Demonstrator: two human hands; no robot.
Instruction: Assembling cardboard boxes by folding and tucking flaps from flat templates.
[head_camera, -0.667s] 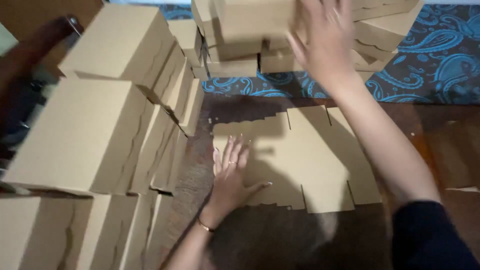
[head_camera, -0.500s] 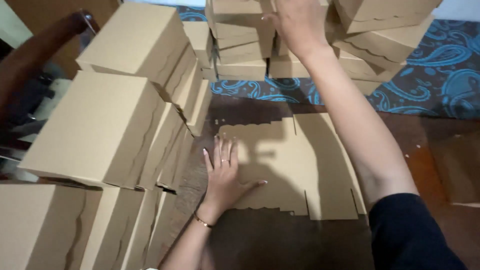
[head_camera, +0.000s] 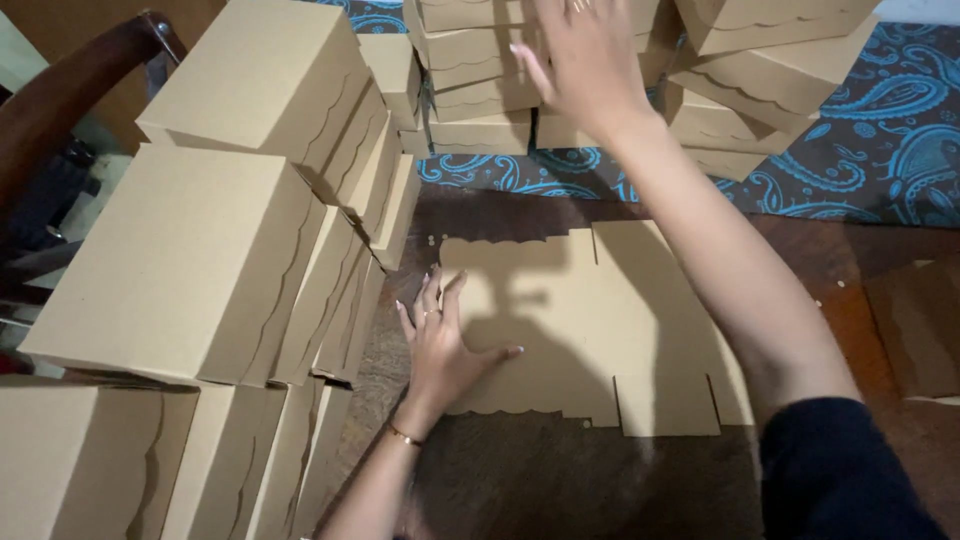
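A flat, unfolded brown cardboard box blank (head_camera: 600, 330) with scalloped edges lies on the dark wooden table (head_camera: 560, 480). My left hand (head_camera: 440, 345) rests palm down on its left part, fingers spread. My right hand (head_camera: 580, 60) is stretched far forward, fingers apart, against the stack of folded brown cardboard boxes (head_camera: 480, 100) at the back; it grips nothing that I can see.
Tall stacks of folded brown boxes (head_camera: 190, 260) crowd the left side, and more boxes (head_camera: 760, 70) stand at the back right on a dark cloth with blue paisley pattern (head_camera: 890, 150). A dark chair back (head_camera: 60, 90) shows at the far left. Another flat cardboard piece (head_camera: 920, 320) lies at the right edge.
My right hand has stayed up at the back stack while the view tipped down and closer. My left hand remains flat on the blank.
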